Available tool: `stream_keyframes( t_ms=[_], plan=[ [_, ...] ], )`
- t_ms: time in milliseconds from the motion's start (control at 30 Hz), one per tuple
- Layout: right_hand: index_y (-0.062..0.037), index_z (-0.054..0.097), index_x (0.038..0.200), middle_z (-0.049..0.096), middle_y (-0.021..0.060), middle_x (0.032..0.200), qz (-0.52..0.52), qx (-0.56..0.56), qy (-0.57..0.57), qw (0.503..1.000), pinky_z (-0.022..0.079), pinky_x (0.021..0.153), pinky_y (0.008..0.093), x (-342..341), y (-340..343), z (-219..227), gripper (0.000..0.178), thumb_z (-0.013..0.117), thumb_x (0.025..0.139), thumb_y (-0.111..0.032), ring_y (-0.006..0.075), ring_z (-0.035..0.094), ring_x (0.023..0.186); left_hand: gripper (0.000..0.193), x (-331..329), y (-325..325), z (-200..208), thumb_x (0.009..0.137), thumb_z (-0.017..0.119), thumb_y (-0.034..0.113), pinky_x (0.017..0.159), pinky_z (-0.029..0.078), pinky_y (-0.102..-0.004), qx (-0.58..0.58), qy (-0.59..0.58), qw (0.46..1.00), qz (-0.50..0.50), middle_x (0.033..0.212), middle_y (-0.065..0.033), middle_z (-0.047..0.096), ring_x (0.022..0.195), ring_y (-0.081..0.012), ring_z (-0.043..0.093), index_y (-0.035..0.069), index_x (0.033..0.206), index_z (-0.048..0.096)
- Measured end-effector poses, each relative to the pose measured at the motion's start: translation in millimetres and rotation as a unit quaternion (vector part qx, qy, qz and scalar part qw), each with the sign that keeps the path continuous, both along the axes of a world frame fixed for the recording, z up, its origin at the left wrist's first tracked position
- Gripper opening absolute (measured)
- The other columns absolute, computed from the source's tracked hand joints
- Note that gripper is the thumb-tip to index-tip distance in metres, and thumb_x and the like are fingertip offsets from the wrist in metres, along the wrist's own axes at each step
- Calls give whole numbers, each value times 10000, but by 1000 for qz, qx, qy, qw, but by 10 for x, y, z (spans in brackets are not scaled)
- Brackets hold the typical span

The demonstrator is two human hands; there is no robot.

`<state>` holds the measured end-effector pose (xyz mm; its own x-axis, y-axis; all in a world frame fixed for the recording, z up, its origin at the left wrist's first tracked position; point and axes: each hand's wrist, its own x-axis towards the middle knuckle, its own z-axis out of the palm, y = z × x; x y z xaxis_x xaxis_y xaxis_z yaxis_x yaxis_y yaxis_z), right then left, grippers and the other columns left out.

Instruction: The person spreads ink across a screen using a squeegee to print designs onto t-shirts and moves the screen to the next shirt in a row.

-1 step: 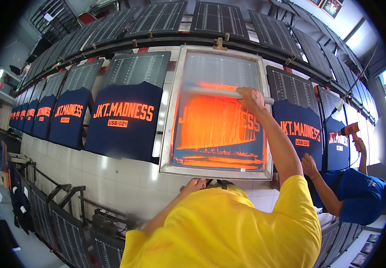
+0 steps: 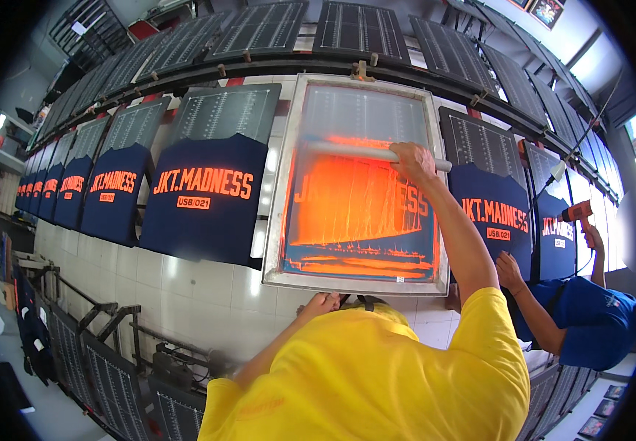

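Note:
A metal-framed printing screen lies in front of me over one of the dark boards. Bright orange ink covers much of its mesh, with thin streaks near the close end. My right hand is closed on a squeegee, whose long pale handle runs across the far part of the ink. Below the close edge of the frame, in front of my body, my left hand is curled beside something small and dark; what its fingers hold, if anything, is hidden.
Navy shirts with orange print lie on boards to the left, and another printed shirt to the right. At the right, a co-worker in blue holds an orange heat gun. Bare boards line the far rail.

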<state>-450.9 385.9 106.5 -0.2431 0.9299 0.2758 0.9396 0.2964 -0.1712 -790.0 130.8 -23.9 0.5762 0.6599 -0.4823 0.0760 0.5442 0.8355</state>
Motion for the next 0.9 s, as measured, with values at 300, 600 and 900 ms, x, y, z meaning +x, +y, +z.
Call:
stream_keyframes(
  t_ms=[300, 600, 900],
  plan=[
    [-144, 668, 878, 661, 89, 798, -46, -91, 6, 995, 528, 680, 465, -248, -658, 19, 181, 708, 748, -264, 321, 657, 803, 468, 40, -14, 72, 1033, 432, 423, 578, 366, -258, 9, 29, 999, 11, 669, 25, 467, 624, -84, 414, 64, 746, 521],
    [-116, 589, 903, 633, 58, 923, -1, -4, -21, 1000, 514, 709, 398, -737, -2192, -151, 285, 738, 674, -195, 256, 614, 836, 431, 49, 6, -20, 1031, 455, 400, 553, 338, -247, 0, -8, 1000, 23, 663, 24, 458, 598, -81, 392, 69, 759, 509],
    [-84, 588, 1054, 560, 100, 1149, -13, -35, -1, 999, 470, 810, 408, -958, -2813, -329, 566, 833, 580, -273, 279, 549, 1014, 389, 5, 76, -187, 1032, 467, 332, 459, 275, -275, -81, -29, 996, -8, 580, 22, 446, 480, -84, 367, 64, 758, 532]
  ],
)
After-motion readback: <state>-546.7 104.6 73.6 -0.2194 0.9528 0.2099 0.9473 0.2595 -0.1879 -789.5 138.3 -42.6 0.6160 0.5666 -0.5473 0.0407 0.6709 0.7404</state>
